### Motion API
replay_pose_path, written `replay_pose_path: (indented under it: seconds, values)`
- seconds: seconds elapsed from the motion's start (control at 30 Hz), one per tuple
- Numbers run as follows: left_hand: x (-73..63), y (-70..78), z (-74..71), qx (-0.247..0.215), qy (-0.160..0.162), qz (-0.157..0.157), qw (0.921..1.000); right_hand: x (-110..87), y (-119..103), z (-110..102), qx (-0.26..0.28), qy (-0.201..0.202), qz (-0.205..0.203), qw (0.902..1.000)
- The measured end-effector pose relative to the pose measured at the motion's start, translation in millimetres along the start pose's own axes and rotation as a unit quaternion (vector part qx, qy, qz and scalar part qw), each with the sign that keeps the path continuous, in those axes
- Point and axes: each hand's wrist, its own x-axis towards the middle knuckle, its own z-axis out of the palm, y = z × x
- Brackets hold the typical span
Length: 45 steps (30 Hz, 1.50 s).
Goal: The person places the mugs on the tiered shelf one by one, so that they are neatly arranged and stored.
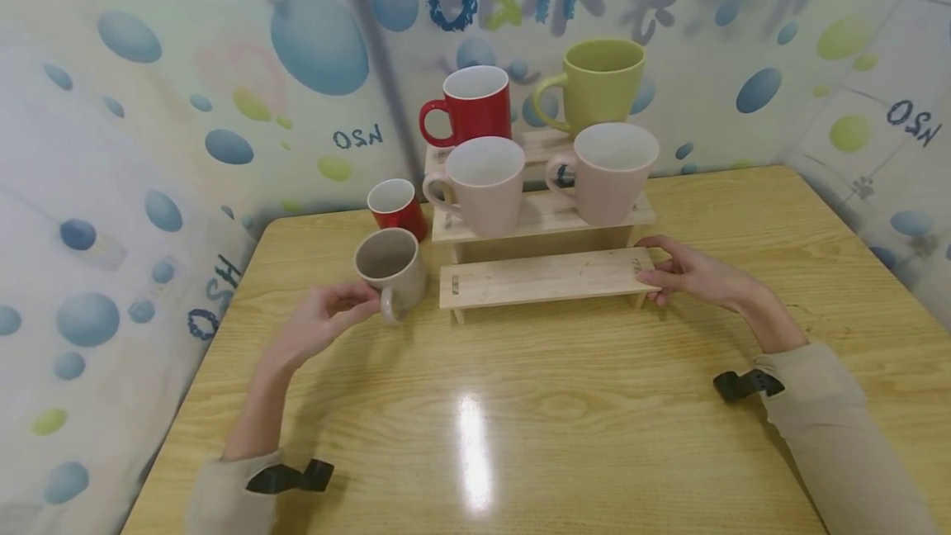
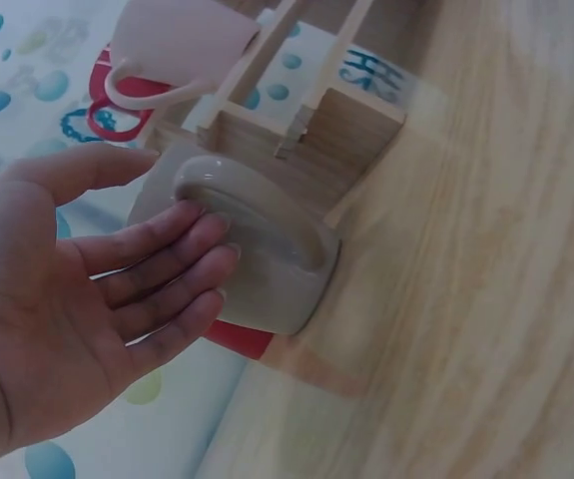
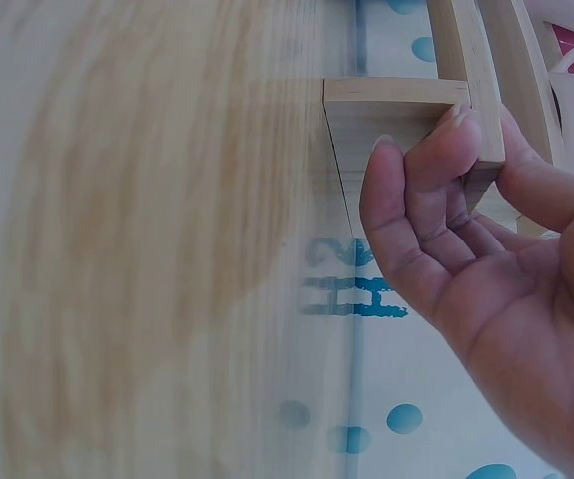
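Observation:
At the left, a greyish-beige mug [image 1: 401, 275] stands upright on the table with its handle toward the front. My left hand [image 1: 327, 320] is beside it, fingers loosely extended. Seen from the left wrist, those fingertips [image 2: 212, 235] reach the mug's handle [image 2: 257, 205], while the thumb stays apart from it. On the other side, my right hand [image 1: 694, 272] pinches the right end of the lowest step of a wooden tiered rack [image 1: 550, 279]. In the right wrist view, thumb above and fingers [image 3: 441, 155] below take the board's end.
Two pale pink mugs [image 1: 486, 188] stand on the middle step. On the top step are a red mug [image 1: 479, 110] and a yellow-green mug [image 1: 605, 89]. A small red cup [image 1: 401, 213] sits behind the beige mug. A patterned wall [image 1: 297, 130] borders the wooden table [image 1: 579, 428].

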Motion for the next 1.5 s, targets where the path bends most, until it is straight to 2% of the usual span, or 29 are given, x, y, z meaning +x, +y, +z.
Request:
replay_pose_path:
  seconds: [0.17, 0.47, 0.63, 0.9, 1.03, 1.2, 1.4, 1.5]
  values:
    - [1.4, -4.2, 9.0, -0.014, -0.025, -0.018, 0.9994, 0.0, -1, 0, -0.003, 0.001, -0.004, 1.0]
    - [4.9, -8.7, 17.8, -0.09, -0.049, -0.054, 0.9933, -0.2, -1, 0, -0.001, -0.001, -0.004, 1.0]
    - [7.0, -14.2, 22.6, -0.126, -0.046, -0.052, 0.9896, 0.0, -1, 0, -0.004, 0.001, -0.004, 1.0]
    - [8.6, -15.3, 24.0, -0.149, -0.054, -0.057, 0.9857, 0.1, -1, 0, -0.008, 0.001, -0.001, 1.0]
    - [9.4, -17.0, 22.5, -0.166, -0.048, -0.067, 0.9826, 0.1, -1, 0, -0.01, 0.0, 0.003, 0.9999]
    - [10.2, -20.3, 20.8, -0.185, -0.023, -0.083, 0.9791, 0.3, -2, 0, -0.01, 0.001, 0.005, 0.9999]
    - [11.5, -25.3, 20.3, -0.22, 0.012, -0.065, 0.9733, -0.1, -2, 0, -0.011, 0.0, 0.005, 0.9999]
    - [12.8, -27.7, 21.2, -0.241, 0.033, -0.062, 0.9679, -0.1, -1, 0, -0.01, 0.0, 0.004, 0.9999]
